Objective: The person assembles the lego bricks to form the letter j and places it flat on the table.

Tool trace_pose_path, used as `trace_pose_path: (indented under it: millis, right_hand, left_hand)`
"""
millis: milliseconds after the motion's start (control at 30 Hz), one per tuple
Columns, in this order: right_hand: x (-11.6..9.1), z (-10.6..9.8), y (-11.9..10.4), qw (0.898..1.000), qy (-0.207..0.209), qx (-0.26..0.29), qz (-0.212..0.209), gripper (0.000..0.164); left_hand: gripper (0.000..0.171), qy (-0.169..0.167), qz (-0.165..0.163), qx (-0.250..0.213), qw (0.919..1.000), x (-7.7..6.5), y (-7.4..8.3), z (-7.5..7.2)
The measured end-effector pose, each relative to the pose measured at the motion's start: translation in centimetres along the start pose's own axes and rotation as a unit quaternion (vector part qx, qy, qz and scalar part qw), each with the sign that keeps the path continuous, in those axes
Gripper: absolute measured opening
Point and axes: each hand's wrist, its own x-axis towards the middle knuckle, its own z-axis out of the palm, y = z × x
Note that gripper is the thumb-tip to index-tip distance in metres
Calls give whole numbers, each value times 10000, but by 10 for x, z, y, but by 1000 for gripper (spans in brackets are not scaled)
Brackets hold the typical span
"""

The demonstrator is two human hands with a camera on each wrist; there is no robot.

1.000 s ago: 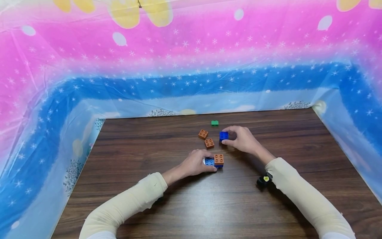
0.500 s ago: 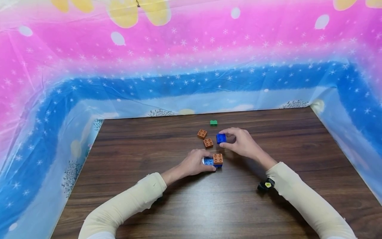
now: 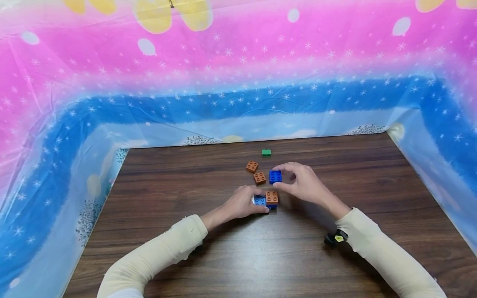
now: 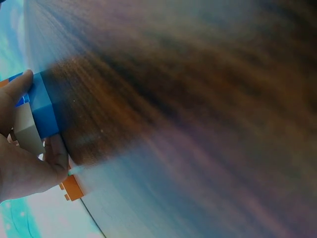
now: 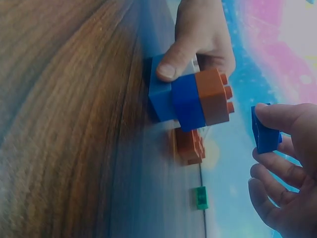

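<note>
My left hand point(image 3: 244, 203) holds a small stack of toy building bricks on the table, thumb and fingers on opposite sides. The stack has a light blue brick point(image 5: 161, 94) at the bottom, a dark blue brick point(image 5: 188, 101) above it and an orange brick point(image 3: 272, 197) on top. A white brick point(image 4: 27, 129) also sits on the light blue one, partly covered by the hand. My right hand point(image 3: 305, 182) pinches a separate blue brick point(image 3: 275, 176) between thumb and fingers. It hangs above the table, apart from the stack and higher than its top.
Two loose orange bricks, one farther back point(image 3: 251, 166) and one nearer point(image 3: 259, 178), lie beyond the stack. A green brick point(image 3: 266, 152) lies near the back edge. Patterned cloth point(image 3: 238, 107) surrounds the wooden table point(image 3: 167, 174) at the back and sides.
My right hand has brought the blue brick nearer to the stack, toward me and a little left. The left hand and its stack have stayed in place.
</note>
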Motion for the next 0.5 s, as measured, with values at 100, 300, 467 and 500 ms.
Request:
trace_pose_path:
  millis: [100, 300, 467, 500]
  right_hand:
    - [-4, 0, -4, 10000, -13, 17, -64, 45]
    - [-11, 1, -9, 9998, -54, 34, -163, 46]
    - [-16, 4, -13, 9996, -66, -8, -285, 45]
    - [-17, 5, -13, 9995, -59, -20, -310, 45]
  left_hand:
    - [49, 5, -9, 20, 10000, -1, 0, 0]
    - [49, 46, 43, 21, 10000, 0, 1, -1]
    - [48, 53, 61, 32, 10000, 0, 1, -1]
    - [47, 50, 68, 25, 10000, 0, 1, -1]
